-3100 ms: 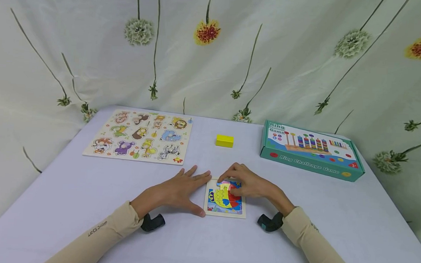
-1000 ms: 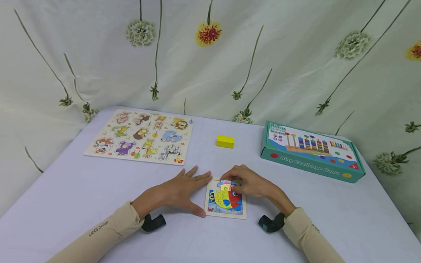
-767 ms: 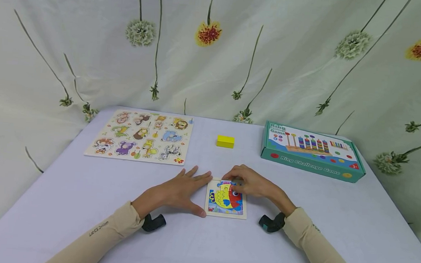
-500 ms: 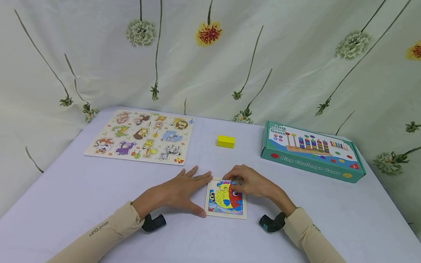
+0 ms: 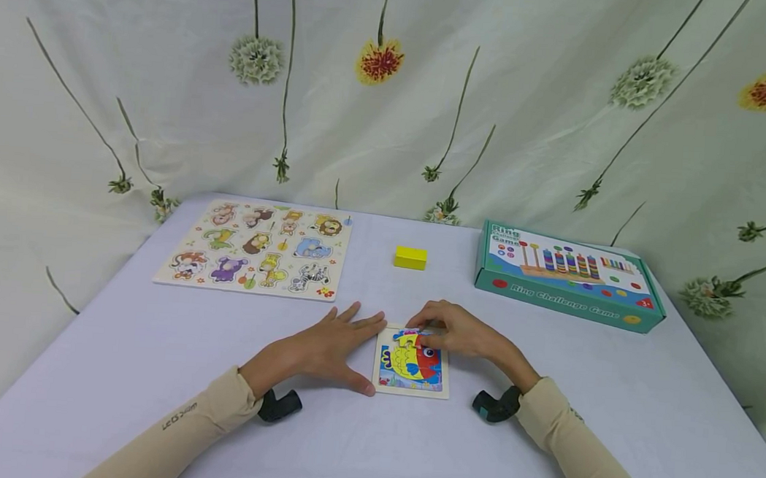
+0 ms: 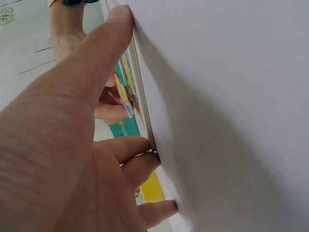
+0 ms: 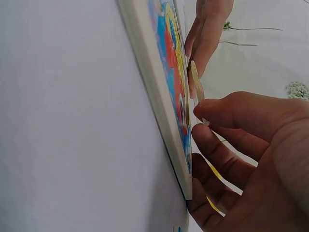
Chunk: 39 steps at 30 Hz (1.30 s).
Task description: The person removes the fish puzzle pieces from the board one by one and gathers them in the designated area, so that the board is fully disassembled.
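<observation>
A small fish jigsaw puzzle in a pale wooden frame (image 5: pixel 413 394) lies on the table between the hands. My left hand (image 5: pixel 330 345) rests flat with its fingers spread; thumb and fingertips touch the frame's left side, as the left wrist view (image 6: pixel 116 183) also shows. Over the upper part of the puzzle, my right hand (image 5: pixel 459 333) pinches a yellow, pink and blue puzzle piece (image 5: pixel 406 338) between thumb and index finger. In the right wrist view this puzzle piece (image 7: pixel 197 79) is tilted and raised off the board. Fingers partly cover the puzzle's upper right corner.
A larger animal puzzle board (image 5: pixel 257 249) lies at the back left. Behind the fish puzzle sits a yellow block (image 5: pixel 410 257). A green Ring Challenge Game box (image 5: pixel 568 276) stands at the back right. A flowered cloth (image 5: pixel 390 122) hangs behind the table.
The pinched piece has gone from tilted, to lying nearly level over the puzzle, to tilted again now. My right hand has shifted slightly right; my left hand holds its place.
</observation>
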{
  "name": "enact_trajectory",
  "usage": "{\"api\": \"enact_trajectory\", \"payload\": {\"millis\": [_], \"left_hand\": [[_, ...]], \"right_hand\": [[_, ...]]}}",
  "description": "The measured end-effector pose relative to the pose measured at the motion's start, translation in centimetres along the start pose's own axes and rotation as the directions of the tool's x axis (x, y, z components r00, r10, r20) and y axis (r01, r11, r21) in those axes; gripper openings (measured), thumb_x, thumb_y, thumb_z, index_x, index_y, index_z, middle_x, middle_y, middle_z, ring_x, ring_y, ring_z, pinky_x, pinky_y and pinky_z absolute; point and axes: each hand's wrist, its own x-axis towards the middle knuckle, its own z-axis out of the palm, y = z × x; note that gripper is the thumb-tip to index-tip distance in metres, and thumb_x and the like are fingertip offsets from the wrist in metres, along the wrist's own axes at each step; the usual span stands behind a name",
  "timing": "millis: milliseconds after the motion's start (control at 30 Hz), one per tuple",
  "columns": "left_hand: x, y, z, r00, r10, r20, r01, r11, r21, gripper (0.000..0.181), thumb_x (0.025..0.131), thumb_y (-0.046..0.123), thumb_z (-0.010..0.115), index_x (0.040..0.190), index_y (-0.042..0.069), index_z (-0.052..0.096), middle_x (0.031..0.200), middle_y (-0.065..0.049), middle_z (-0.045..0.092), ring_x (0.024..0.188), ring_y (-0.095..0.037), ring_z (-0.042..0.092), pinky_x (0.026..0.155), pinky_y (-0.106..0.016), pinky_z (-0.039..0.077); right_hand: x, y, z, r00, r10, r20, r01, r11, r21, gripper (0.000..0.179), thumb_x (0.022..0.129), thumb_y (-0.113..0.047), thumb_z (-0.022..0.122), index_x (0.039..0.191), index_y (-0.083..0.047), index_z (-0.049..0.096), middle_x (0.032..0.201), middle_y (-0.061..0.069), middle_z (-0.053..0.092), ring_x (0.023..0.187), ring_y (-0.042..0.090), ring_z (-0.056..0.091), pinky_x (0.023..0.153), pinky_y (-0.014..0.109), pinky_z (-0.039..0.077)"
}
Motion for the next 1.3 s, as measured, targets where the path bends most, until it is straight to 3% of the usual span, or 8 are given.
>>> {"api": "enact_trajectory", "payload": {"millis": [567, 933, 1300], "left_hand": [[-0.1, -0.1, 0.0, 1.000, 0.010, -0.004, -0.010, 1.000, -0.022, 0.103, 0.070, 0.063, 0.074, 0.153, 0.023, 0.027, 0.159, 0.009, 0.020, 0.148, -0.029, 0.003, 0.117, -0.054, 0.005], [-0.1, -0.1, 0.1, 1.000, 0.012, -0.006, -0.012, 0.999, -0.034, 0.103, 0.070, 0.063, 0.074, 0.153, 0.023, 0.027, 0.159, 0.010, 0.020, 0.148, -0.027, 0.001, 0.118, -0.053, 0.003], [-0.1, -0.1, 0.1, 1.000, 0.011, -0.013, -0.012, 1.000, -0.027, 0.103, 0.069, 0.061, 0.075, 0.152, 0.023, 0.028, 0.158, 0.010, 0.021, 0.148, -0.027, 0.002, 0.118, -0.053, 0.003]], "right_hand": [[-0.4, 0.0, -0.2, 0.998, -0.029, -0.057, 0.030, 0.999, 0.027, 0.029, 0.091, -0.009, 0.062, 0.120, -0.008, 0.065, 0.115, 0.004, 0.065, 0.104, 0.019, 0.055, 0.089, 0.030, 0.049], [-1.3, -0.2, -1.4, 0.990, -0.002, -0.142, -0.008, 0.998, -0.068, 0.028, 0.091, -0.012, 0.063, 0.118, -0.008, 0.068, 0.101, -0.001, 0.066, 0.097, 0.017, 0.055, 0.089, 0.035, 0.048], [-3.4, 0.4, -3.0, 0.981, 0.024, -0.191, -0.035, 0.998, -0.056, 0.028, 0.089, -0.014, 0.067, 0.116, -0.007, 0.068, 0.091, -0.002, 0.063, 0.088, 0.017, 0.056, 0.081, 0.033, 0.052]]}}
